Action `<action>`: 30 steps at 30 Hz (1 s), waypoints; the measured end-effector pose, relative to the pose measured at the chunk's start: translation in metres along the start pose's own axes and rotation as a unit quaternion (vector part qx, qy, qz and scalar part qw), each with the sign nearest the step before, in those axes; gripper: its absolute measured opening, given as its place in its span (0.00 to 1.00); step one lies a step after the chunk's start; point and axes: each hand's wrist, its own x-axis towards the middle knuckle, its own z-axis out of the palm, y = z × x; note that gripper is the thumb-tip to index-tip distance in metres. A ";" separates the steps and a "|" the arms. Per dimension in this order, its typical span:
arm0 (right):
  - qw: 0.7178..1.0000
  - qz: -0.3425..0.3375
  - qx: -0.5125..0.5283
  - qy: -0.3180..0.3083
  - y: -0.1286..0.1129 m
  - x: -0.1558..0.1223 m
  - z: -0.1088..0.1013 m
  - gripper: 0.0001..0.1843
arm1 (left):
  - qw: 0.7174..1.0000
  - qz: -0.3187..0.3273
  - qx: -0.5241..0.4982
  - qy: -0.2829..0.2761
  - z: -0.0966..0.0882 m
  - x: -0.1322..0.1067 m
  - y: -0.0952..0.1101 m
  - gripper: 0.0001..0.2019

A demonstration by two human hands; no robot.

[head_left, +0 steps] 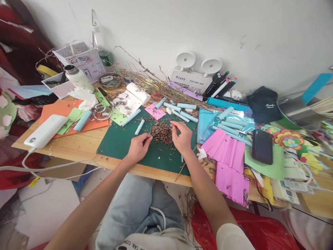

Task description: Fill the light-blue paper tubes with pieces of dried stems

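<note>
A heap of dry brown plant bits lies on the dark green mat. At its left edge, my left hand is closed, with thumb and forefinger pressed together. Close against the right side of the heap is my right hand, its fingers bent in a pinch. Thin dry stems show between the two hands, but what either pinch holds is too small to make out. Behind the heap are a pink paper square and several pale blue paper tubes. Crumbs are scattered around the heap.
Long dry branches lie along the wall. A white power bank and orange paper are at left. Pink crepe paper, a phone and more blue tubes occupy the right. An uncapped white bottle stands back left.
</note>
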 end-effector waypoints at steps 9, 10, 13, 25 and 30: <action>0.995 -0.030 -0.019 -0.090 0.006 -0.001 -0.001 0.12 | 1.000 0.011 -0.001 0.003 0.000 0.001 0.000 0.11; 0.995 -0.035 -0.021 -0.093 0.007 -0.001 0.000 0.12 | 1.000 0.012 0.000 0.002 0.000 0.001 -0.001 0.11; 0.993 -0.060 -0.032 -0.093 0.008 -0.001 -0.001 0.11 | 1.000 0.013 0.002 -0.004 0.000 0.001 0.000 0.11; 0.991 -0.042 -0.120 -0.040 -0.009 -0.007 0.013 0.08 | 0.998 0.049 0.015 -0.028 0.001 -0.001 0.000 0.11; 0.998 0.032 -0.041 -0.032 -0.009 -0.009 0.017 0.09 | 0.998 0.046 0.029 -0.028 0.000 0.000 0.003 0.11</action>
